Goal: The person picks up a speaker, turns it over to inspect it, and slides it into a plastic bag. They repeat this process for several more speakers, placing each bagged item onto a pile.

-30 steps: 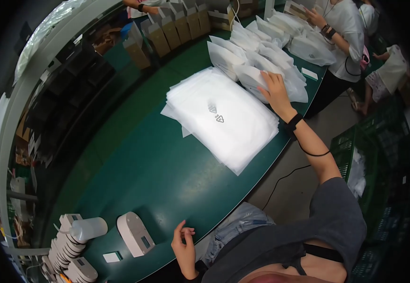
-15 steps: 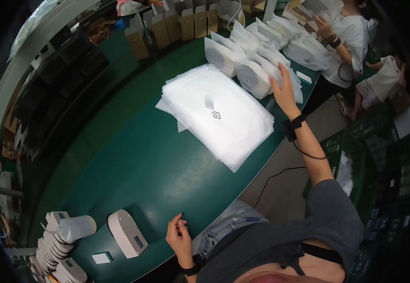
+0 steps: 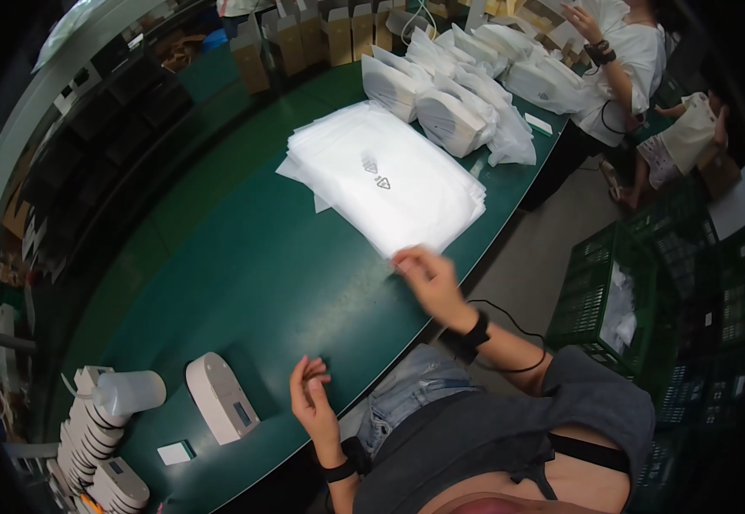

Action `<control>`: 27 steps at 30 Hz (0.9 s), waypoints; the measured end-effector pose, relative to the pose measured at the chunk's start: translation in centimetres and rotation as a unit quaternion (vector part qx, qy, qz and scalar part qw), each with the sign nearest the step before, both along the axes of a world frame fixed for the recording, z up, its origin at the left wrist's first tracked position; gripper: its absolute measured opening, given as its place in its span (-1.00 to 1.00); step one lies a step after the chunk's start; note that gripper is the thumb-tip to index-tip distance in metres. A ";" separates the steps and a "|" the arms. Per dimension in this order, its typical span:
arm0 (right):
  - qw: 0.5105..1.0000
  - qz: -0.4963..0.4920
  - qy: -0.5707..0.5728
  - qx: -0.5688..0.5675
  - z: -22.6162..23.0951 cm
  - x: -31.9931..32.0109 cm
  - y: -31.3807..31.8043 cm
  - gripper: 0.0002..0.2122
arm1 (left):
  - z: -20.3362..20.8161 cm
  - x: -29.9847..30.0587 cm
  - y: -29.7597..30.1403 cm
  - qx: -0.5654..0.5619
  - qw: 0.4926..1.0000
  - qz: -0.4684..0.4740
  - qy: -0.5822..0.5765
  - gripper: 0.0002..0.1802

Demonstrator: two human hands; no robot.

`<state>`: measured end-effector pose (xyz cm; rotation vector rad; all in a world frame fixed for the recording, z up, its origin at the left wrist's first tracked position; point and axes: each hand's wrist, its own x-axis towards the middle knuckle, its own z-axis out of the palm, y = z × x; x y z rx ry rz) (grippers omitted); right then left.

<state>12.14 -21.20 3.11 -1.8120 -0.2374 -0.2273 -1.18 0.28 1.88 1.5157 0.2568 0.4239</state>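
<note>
A stack of thin white plastic bags (image 3: pixel 398 184) with small printed marks lies on the green table. My right hand (image 3: pixel 431 283) is at the stack's near corner, its fingers bent and smeared by motion; whether they pinch a bag cannot be told. Loosely curled, with fingers apart and nothing in them, my left hand (image 3: pixel 313 403) hovers by the table's near edge. To its left lies a white rounded device (image 3: pixel 220 398) with a small dark display. Beyond the stack stand several similar bagged devices (image 3: pixel 451 120).
At the lower left are a row of white devices (image 3: pixel 90 437), a translucent bottle (image 3: pixel 133 392) and a small white-and-green box (image 3: pixel 175 452). Open cartons (image 3: pixel 338 38) line the far side. A green crate (image 3: pixel 591 295) stands at right; a co-worker (image 3: pixel 625 68) is at the far right.
My right hand has left the bagged devices and come back toward me to the stack's near corner. My left hand has shifted slightly left and away from me. The view has tilted slightly.
</note>
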 end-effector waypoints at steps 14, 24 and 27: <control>0.905 0.322 0.218 0.173 -2.6 -6.1 9.8 -0.86 | 2.3 -4.2 1.1 0.385 0.912 0.106 -0.096 -0.59; 0.905 0.357 0.190 0.131 -2.4 -6.8 10.4 -0.80 | 4.0 -4.4 7.6 0.243 0.889 0.384 0.052 -0.45; 0.875 0.330 0.280 0.215 -0.6 -7.6 10.1 -0.73 | 3.9 -4.4 6.5 0.269 0.912 0.301 0.077 -0.42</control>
